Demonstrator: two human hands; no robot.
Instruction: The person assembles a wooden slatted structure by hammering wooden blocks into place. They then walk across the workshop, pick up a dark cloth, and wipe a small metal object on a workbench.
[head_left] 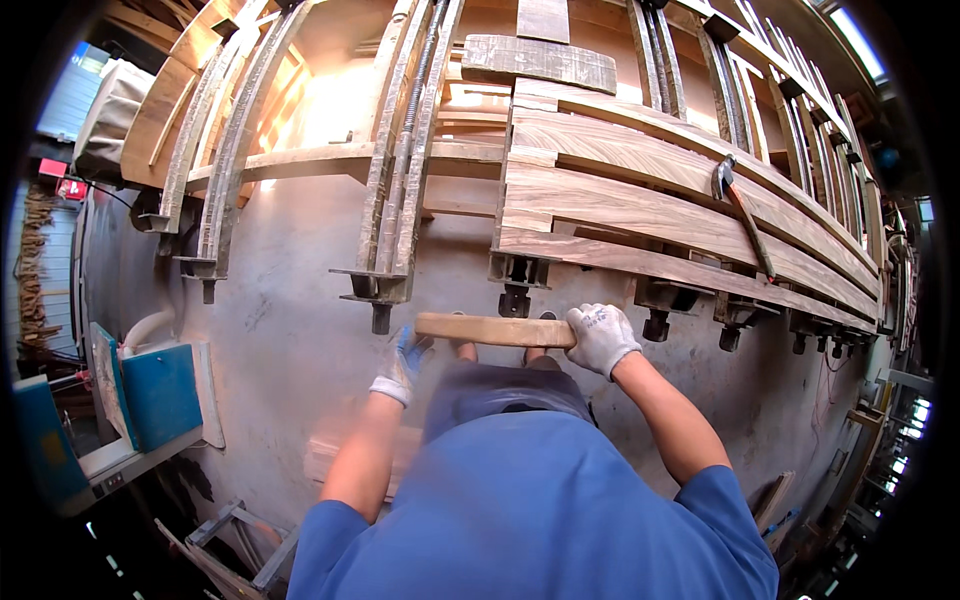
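A short, thick wooden block point(495, 330) is held level in front of my body, between my two gloved hands. My right hand point(603, 338), in a white work glove, is closed around its right end. At the block's left end is my left hand point(402, 362), in a white and blue glove; its fingers are against the end and a little blurred. Ahead, a slatted wooden panel point(640, 195) lies across the metal clamp bars. A hammer point(740, 210) with a dark handle rests on that panel.
Long metal bar clamps point(395, 180) reach toward me, their ends jutting out at waist height. A worn board point(540, 62) lies beyond the panel. At left stands a machine with blue panels point(165, 395). Wood pieces point(345, 455) lie on the floor by my left forearm.
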